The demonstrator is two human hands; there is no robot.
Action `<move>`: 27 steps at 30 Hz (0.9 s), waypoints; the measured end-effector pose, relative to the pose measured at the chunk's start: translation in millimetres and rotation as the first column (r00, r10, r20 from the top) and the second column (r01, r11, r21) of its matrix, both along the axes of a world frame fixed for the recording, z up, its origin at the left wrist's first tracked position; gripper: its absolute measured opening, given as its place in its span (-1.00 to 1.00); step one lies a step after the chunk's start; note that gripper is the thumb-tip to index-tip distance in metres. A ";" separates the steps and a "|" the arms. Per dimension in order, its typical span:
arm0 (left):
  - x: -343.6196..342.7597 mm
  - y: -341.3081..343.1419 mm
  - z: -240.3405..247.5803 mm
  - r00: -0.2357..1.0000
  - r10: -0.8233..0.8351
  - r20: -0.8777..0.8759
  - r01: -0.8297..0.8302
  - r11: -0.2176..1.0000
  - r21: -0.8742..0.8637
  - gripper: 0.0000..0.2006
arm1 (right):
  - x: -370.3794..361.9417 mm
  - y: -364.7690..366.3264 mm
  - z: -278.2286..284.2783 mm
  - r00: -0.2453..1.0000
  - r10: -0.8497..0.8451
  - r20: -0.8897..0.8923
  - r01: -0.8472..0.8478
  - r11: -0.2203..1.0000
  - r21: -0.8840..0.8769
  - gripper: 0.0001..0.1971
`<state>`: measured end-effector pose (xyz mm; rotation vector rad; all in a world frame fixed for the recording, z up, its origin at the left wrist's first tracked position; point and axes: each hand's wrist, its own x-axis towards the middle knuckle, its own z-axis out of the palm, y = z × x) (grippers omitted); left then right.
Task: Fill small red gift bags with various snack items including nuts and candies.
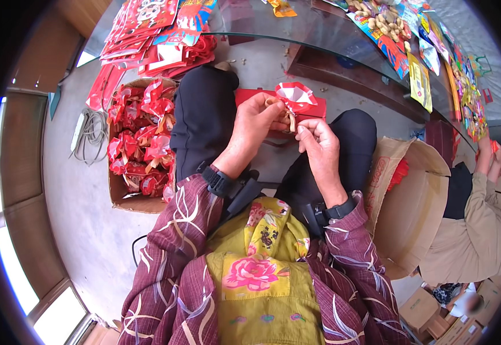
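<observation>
Between my knees, my left hand (253, 123) is closed around the gathered neck of a small red and white gift bag (295, 95), whose flared top faces up. A tan ribbon (292, 122) hangs at its neck. My right hand (320, 146) is closed in a pinch just right of the ribbon's end; whatever lies between its fingertips is too small to make out. Behind the bag and my left fingers is a red box (314, 109), partly hidden. A carton (132, 204) beside my left leg holds several similar red and white bags (147, 144), some with tan ties.
Ahead is a glass table (296, 26) with stacked red packets (135, 34), peanuts (385, 26) and colourful snack packs (419, 83). An open carton (411, 213) stands by my right leg. At far right sits another person (472, 230). A coiled cable (92, 135) lies on the floor.
</observation>
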<state>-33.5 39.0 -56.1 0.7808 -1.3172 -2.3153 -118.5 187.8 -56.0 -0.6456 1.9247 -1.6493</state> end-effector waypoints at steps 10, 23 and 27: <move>0.0 1.5 2.8 0.999 0.018 0.037 -0.017 0.999 -0.044 -0.83 | -1.3 -5.2 -5.1 0.846 0.142 0.514 -0.077 0.986 -0.146 -0.82; 1.5 0.2 1.7 1.000 -0.006 0.027 0.007 0.999 -0.040 -0.84 | -19.4 -3.5 4.2 0.865 0.170 0.472 -0.060 0.969 -0.239 -0.89; 2.1 0.0 -2.2 1.000 -0.013 0.010 0.013 0.998 -0.062 -0.84 | -20.2 -3.7 5.5 0.866 0.173 0.469 -0.072 0.972 -0.225 -0.89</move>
